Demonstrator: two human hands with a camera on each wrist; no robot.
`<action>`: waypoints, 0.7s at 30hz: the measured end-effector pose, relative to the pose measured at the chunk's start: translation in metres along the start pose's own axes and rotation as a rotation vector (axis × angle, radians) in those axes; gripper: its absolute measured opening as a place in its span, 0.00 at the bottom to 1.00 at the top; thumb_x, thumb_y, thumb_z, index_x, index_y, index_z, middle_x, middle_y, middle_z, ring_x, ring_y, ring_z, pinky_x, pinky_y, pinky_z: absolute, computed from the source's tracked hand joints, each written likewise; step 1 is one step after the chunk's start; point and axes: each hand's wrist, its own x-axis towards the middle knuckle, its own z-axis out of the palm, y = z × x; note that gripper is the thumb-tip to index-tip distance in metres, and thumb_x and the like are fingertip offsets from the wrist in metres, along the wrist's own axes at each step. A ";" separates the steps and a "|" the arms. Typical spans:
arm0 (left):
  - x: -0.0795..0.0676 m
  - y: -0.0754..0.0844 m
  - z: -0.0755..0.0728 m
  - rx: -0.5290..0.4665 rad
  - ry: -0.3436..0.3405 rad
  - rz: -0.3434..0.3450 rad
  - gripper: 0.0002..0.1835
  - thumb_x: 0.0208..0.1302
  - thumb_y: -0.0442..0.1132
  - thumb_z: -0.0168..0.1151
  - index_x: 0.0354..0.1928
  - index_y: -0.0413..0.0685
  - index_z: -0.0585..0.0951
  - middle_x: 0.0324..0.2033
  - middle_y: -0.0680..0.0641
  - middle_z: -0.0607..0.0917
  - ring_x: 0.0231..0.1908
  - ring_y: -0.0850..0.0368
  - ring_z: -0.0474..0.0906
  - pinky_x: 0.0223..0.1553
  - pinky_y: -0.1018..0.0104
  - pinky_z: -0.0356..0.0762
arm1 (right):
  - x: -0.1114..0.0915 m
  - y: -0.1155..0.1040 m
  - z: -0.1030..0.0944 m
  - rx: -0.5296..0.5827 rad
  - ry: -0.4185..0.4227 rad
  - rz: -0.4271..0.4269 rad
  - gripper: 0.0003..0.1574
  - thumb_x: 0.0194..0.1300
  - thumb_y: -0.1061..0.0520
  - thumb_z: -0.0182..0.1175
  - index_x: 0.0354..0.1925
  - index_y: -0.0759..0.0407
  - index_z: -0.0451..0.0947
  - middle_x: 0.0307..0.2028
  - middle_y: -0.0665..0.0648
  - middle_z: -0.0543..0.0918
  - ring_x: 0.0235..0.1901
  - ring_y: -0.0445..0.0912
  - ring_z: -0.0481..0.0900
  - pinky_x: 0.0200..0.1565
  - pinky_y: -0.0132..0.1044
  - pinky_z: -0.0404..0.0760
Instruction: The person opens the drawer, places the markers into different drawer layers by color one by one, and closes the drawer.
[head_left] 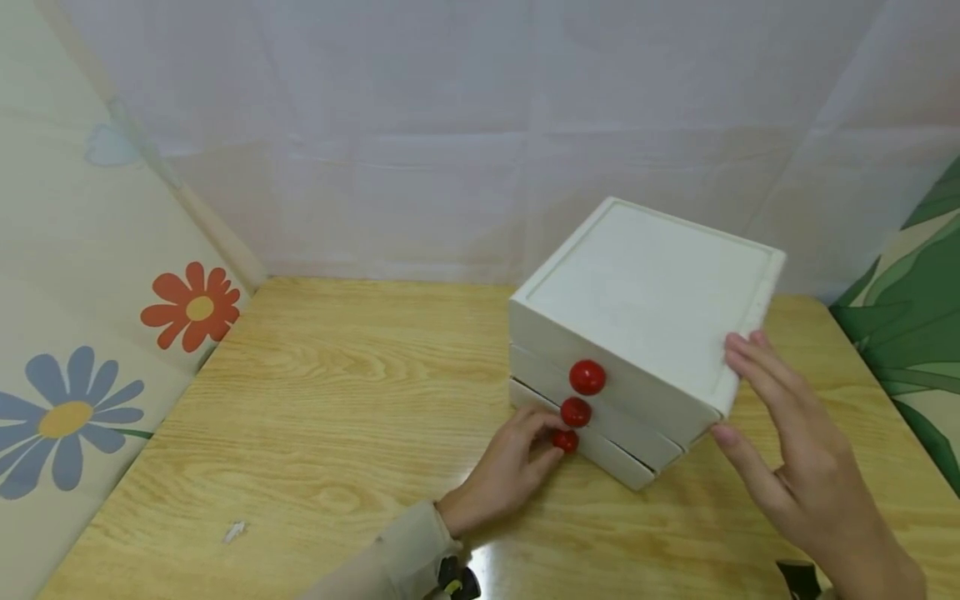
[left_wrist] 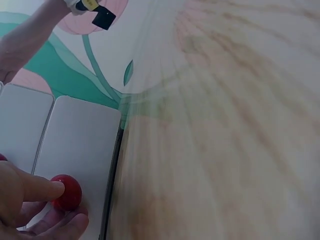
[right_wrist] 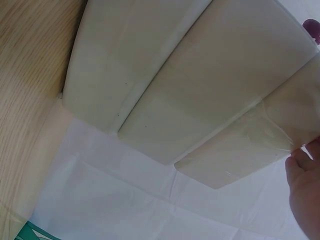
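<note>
A white three-drawer cabinet [head_left: 652, 283] stands at an angle on the wooden table, each drawer front bearing a round red knob. With thumb and fingers, my left hand [head_left: 506, 462] pinches the bottom knob [head_left: 566, 441]; the left wrist view shows the fingertips on both sides of this red knob [left_wrist: 69, 192]. Above it are the middle knob [head_left: 576, 412] and the top knob [head_left: 587, 377]. My right hand [head_left: 810, 458] rests its extended fingers and thumb against the cabinet's right top edge near the front corner. From the right wrist, the cabinet's stacked side panels [right_wrist: 200, 90] are visible.
The wooden table [head_left: 337, 375] reaches back to a pale hanging cloth [head_left: 405, 150]. A small white scrap [head_left: 235, 531] lies at the front left. Flower-printed panels [head_left: 67, 250] border the left side, and green leaf prints [head_left: 911, 333] the right.
</note>
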 end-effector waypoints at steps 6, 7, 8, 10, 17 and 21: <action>0.001 0.001 -0.003 0.007 -0.025 -0.019 0.14 0.59 0.35 0.59 0.48 0.49 0.76 0.46 0.54 0.76 0.47 0.65 0.73 0.51 0.76 0.74 | -0.005 0.002 0.000 0.006 -0.003 0.005 0.39 0.66 0.42 0.50 0.54 0.79 0.67 0.58 0.71 0.69 0.65 0.59 0.61 0.69 0.34 0.58; 0.001 0.002 -0.003 0.009 -0.029 -0.023 0.14 0.59 0.35 0.60 0.48 0.49 0.76 0.46 0.54 0.76 0.47 0.65 0.73 0.51 0.76 0.74 | -0.006 0.002 -0.001 0.007 -0.002 0.005 0.39 0.66 0.42 0.50 0.54 0.79 0.66 0.58 0.71 0.69 0.65 0.60 0.61 0.69 0.34 0.58; 0.001 0.002 -0.004 0.012 -0.034 -0.025 0.14 0.59 0.35 0.60 0.49 0.49 0.76 0.47 0.53 0.76 0.47 0.65 0.73 0.51 0.76 0.74 | -0.005 0.001 0.000 0.007 -0.001 0.002 0.39 0.66 0.42 0.50 0.54 0.79 0.66 0.58 0.71 0.69 0.65 0.60 0.61 0.69 0.35 0.58; 0.000 0.003 -0.006 0.019 -0.042 -0.030 0.15 0.59 0.35 0.59 0.49 0.50 0.76 0.47 0.53 0.76 0.48 0.64 0.73 0.51 0.75 0.73 | -0.004 0.000 0.000 0.006 0.006 -0.006 0.39 0.66 0.42 0.50 0.53 0.79 0.67 0.57 0.71 0.70 0.64 0.60 0.61 0.68 0.34 0.58; -0.006 0.002 -0.019 0.023 -0.025 -0.019 0.18 0.59 0.36 0.58 0.53 0.53 0.74 0.51 0.53 0.74 0.49 0.63 0.73 0.52 0.72 0.74 | 0.006 -0.004 0.005 0.005 0.015 -0.038 0.39 0.67 0.42 0.48 0.52 0.80 0.67 0.56 0.72 0.71 0.65 0.57 0.62 0.68 0.34 0.58; -0.006 0.000 -0.027 0.026 0.006 0.014 0.19 0.59 0.35 0.58 0.53 0.53 0.73 0.51 0.54 0.74 0.51 0.63 0.72 0.53 0.69 0.75 | 0.012 -0.008 0.006 -0.035 -0.003 -0.022 0.40 0.68 0.41 0.46 0.53 0.79 0.67 0.57 0.71 0.70 0.66 0.53 0.61 0.68 0.31 0.57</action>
